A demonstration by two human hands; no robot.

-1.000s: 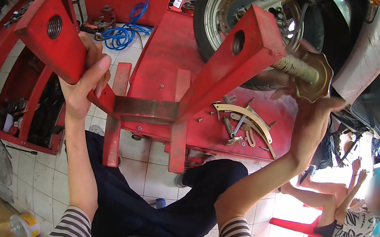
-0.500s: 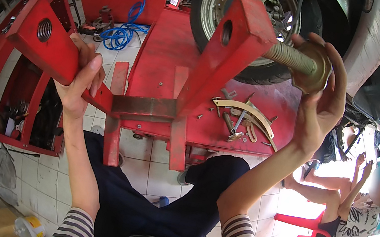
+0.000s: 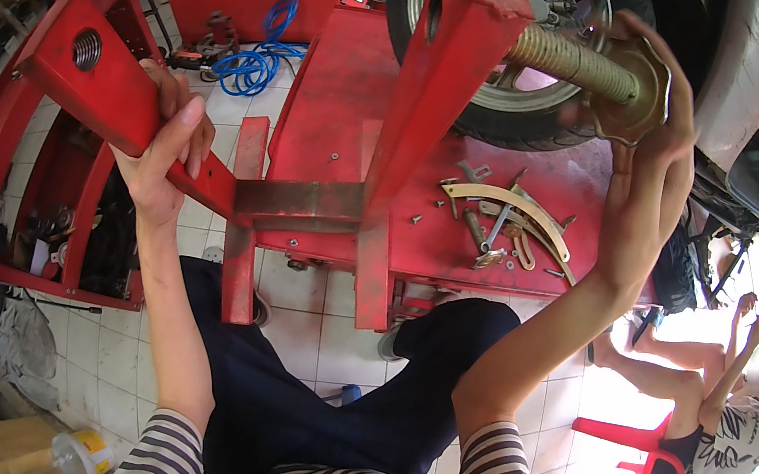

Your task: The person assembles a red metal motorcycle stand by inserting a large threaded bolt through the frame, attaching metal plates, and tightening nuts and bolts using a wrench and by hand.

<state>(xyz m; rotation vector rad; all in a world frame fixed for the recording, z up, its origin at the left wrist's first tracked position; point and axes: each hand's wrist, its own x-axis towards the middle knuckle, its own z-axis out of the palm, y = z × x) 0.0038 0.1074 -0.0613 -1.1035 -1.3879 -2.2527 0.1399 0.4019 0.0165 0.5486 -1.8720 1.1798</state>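
A red metal stand (image 3: 450, 67) with two uprights, a crossbar and two feet hangs in front of me. My left hand (image 3: 161, 163) is closed round its left upright, below a threaded hole (image 3: 86, 50). From the right upright sticks out a thick threaded rod (image 3: 564, 64), ending in a wavy-edged, brass-coloured knob (image 3: 636, 94). My right hand (image 3: 653, 174) grips that knob by its rim, fingers over the far side. The thumb is partly hidden behind the knob.
Loose screws, a curved tan strip (image 3: 512, 207) and small metal parts lie on the red lift table (image 3: 341, 108). A motorcycle wheel (image 3: 511, 123) stands behind. Blue hose (image 3: 251, 72) coils at the far left. A person (image 3: 721, 429) sits on a red chair (image 3: 619, 434) at right.
The stand's right upright has shifted up in view, and the knob with it. My right hand's fingers and wrist have turned on the knob; my left hand keeps its hold.
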